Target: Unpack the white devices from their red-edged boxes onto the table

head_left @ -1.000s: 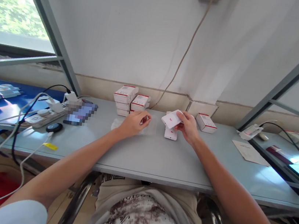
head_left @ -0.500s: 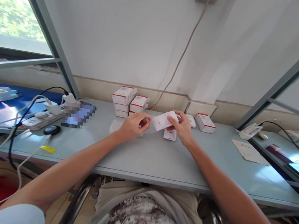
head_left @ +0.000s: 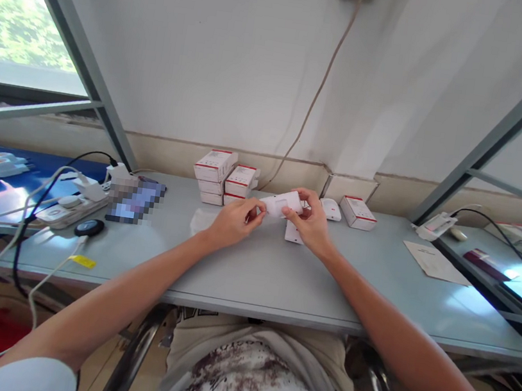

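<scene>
White device [head_left: 279, 205]: above the tabletop [head_left: 260, 273], between my hands, left of my right hand.
Long axis: sideways, right end higher in my view.
Right hand [head_left: 308, 220]: clamped on its right end, the nearer hand.
Left hand [head_left: 238, 221]: fingertips together by its left end; I cannot tell whether they grip it.
</scene>
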`<state>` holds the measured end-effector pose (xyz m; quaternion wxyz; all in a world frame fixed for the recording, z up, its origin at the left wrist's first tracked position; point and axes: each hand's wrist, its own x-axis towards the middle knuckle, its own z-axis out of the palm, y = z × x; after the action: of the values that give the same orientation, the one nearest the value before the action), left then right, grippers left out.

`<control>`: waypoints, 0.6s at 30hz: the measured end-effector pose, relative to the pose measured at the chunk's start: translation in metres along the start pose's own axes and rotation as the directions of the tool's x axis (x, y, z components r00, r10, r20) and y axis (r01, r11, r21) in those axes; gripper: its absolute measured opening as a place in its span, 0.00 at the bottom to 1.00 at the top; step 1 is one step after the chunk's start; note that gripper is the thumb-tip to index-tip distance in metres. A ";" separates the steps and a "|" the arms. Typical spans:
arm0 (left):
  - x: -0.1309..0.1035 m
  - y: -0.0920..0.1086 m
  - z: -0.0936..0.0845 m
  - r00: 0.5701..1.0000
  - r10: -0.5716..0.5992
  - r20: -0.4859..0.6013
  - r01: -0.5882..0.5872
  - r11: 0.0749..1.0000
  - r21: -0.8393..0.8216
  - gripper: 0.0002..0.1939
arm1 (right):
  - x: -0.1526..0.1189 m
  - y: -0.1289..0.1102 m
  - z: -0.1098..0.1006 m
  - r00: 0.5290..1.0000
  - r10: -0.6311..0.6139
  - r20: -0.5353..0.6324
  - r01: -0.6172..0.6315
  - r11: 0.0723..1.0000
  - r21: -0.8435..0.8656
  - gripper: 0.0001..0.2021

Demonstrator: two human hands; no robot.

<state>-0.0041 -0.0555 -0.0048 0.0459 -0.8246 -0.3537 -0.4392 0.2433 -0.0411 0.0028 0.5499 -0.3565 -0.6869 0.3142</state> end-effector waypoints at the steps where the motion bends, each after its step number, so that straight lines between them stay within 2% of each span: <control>1: 0.000 0.000 0.002 1.000 0.010 0.019 -0.010 1.000 -0.005 0.08 | 0.001 0.001 0.000 1.000 -0.006 -0.003 0.006 1.000 0.016 0.31; 3: -0.001 0.001 0.005 0.999 0.037 -0.005 -0.037 0.999 -0.006 0.09 | 0.002 0.003 0.000 1.000 -0.008 -0.014 0.008 0.999 0.045 0.30; 6: 0.001 0.000 0.007 0.988 0.070 -0.137 -0.072 0.997 -0.007 0.09 | 0.002 0.002 0.002 1.000 0.004 -0.018 -0.002 0.998 0.065 0.31; 8: 0.002 0.000 0.006 0.979 0.085 -0.187 -0.087 0.996 -0.003 0.09 | 0.001 0.001 0.005 1.000 0.008 -0.009 -0.007 0.997 0.081 0.31; 14: 0.004 0.003 0.002 0.979 0.131 -0.154 -0.123 0.990 0.063 0.11 | 0.001 0.003 0.010 0.997 0.064 -0.049 -0.056 0.989 0.140 0.30; 18: 0.004 0.003 0.002 0.989 0.143 -0.043 -0.139 0.986 0.090 0.27 | 0.003 -0.001 0.007 0.980 0.164 -0.109 -0.138 0.966 0.217 0.33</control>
<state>0.0006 -0.0547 -0.0028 0.1211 -0.8337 -0.3120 -0.4392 0.2360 -0.0391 0.0038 0.6010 -0.3673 -0.5848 0.4024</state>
